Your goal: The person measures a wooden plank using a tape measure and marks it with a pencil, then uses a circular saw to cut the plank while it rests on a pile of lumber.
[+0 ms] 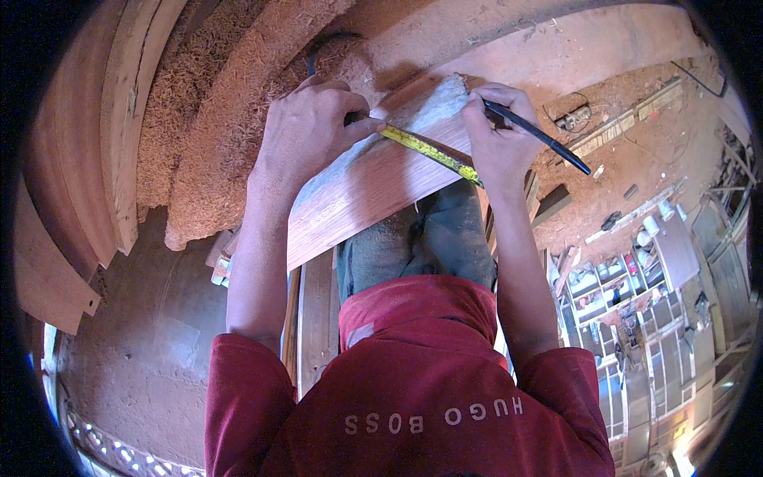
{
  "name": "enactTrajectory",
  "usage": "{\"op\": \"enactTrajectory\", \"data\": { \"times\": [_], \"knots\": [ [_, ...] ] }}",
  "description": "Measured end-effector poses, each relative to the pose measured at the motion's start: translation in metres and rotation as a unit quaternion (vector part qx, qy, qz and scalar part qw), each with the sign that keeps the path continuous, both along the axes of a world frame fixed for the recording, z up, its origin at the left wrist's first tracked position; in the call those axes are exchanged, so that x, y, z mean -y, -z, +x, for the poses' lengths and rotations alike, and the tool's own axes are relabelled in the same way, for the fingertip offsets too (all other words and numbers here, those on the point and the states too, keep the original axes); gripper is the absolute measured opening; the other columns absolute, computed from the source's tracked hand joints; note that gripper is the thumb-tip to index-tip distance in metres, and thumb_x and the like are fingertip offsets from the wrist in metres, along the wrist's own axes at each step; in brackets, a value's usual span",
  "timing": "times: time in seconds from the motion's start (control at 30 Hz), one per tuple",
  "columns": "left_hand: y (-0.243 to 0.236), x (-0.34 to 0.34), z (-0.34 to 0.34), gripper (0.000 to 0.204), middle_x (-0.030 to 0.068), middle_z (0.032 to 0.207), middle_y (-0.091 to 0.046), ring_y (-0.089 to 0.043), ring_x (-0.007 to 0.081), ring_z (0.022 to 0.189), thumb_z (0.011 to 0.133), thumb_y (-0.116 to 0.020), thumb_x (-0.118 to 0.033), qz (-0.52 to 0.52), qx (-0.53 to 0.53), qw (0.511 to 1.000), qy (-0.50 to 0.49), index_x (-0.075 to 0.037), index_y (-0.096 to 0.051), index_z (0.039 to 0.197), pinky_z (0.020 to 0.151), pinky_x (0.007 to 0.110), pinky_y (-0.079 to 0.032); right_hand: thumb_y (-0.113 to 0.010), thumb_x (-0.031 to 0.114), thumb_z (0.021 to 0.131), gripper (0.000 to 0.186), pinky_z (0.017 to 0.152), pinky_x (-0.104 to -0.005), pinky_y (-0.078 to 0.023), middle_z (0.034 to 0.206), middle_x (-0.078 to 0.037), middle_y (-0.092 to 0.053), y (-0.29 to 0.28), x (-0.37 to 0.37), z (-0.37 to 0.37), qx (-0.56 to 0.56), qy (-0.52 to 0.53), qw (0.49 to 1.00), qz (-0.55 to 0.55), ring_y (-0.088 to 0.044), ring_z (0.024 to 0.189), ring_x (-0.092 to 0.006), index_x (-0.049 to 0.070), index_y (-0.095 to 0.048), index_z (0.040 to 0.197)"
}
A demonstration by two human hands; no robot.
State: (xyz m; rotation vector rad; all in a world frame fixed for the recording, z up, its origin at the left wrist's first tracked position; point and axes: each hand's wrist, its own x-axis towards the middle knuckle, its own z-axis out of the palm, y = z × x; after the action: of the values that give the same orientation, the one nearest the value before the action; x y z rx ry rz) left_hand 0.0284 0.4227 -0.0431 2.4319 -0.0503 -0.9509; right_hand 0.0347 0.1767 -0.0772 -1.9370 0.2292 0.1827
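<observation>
The board (358,208) lay aslant in front of the person, its near edge above the dark trousers (381,253) and its far edge pale and rough; what bore its weight could not be told; across it ran the yellow tape measure (429,153), from the far edge down to the near edge beside the right wrist, probably stretched this way so that the strip stayed straight over the wood; the left hand (310,131) sat at the far edge with its grip closed on the upper end of the tape, thumb along the strip, which seemed to anchor it; the right hand (509,131) was by the far right corner, its grip pinched round a black pen (548,141), held near one end so that the long remainder stuck out to the right, past the board's edge; whether that hand also touched the tape could not be told; between the two hands the board's face offered some room to move; beyond the left hand the heap of shavings (218,151) came close, and a long plank (580,52) crossed behind the far right corner; the wider room was on the right, over the floor (636,171), where strips of wood (604,139) lay well apart from the pen.
</observation>
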Motion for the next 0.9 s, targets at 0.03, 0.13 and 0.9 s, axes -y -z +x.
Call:
{"op": "enactTrajectory", "data": {
  "times": [0.03,0.13,0.9],
  "knots": [
    [-0.001,0.000,0.001,0.035,0.0126,0.093,-0.076,-0.073,0.0339,0.093,0.088,-0.075,-0.048,0.003,0.002,1.000,0.002,-0.015,-0.081,0.098,0.082,0.048,-0.057,-0.074,-0.003,0.085,0.015,0.070,-0.0246,-0.055,0.091,-0.008,-0.071,0.002,0.001,0.000,0.002,0.001,1.000,-0.005,-0.065,0.078,-0.0092,-0.004,-0.066,0.097],
    [-0.002,0.002,0.002,0.036,0.0124,0.093,-0.077,-0.073,0.0336,0.091,0.088,-0.075,-0.049,0.009,-0.001,1.000,0.005,-0.015,-0.081,0.098,0.081,0.048,-0.058,-0.074,-0.003,0.085,0.014,0.070,-0.0248,-0.055,0.090,-0.008,-0.071,0.001,0.000,0.001,0.006,0.009,1.000,-0.004,-0.065,0.077,-0.0092,-0.004,-0.066,0.096],
    [0.000,0.004,-0.008,0.034,0.0129,0.093,-0.077,-0.073,0.0354,0.090,0.088,-0.075,-0.047,0.001,-0.001,1.000,-0.015,-0.015,-0.081,0.098,0.081,0.049,-0.058,-0.074,0.001,0.085,0.013,0.069,-0.0268,-0.054,0.093,-0.010,-0.072,0.001,0.002,-0.001,-0.008,-0.005,1.000,0.020,-0.065,0.077,-0.0106,-0.002,-0.068,0.096]
  ]
}}
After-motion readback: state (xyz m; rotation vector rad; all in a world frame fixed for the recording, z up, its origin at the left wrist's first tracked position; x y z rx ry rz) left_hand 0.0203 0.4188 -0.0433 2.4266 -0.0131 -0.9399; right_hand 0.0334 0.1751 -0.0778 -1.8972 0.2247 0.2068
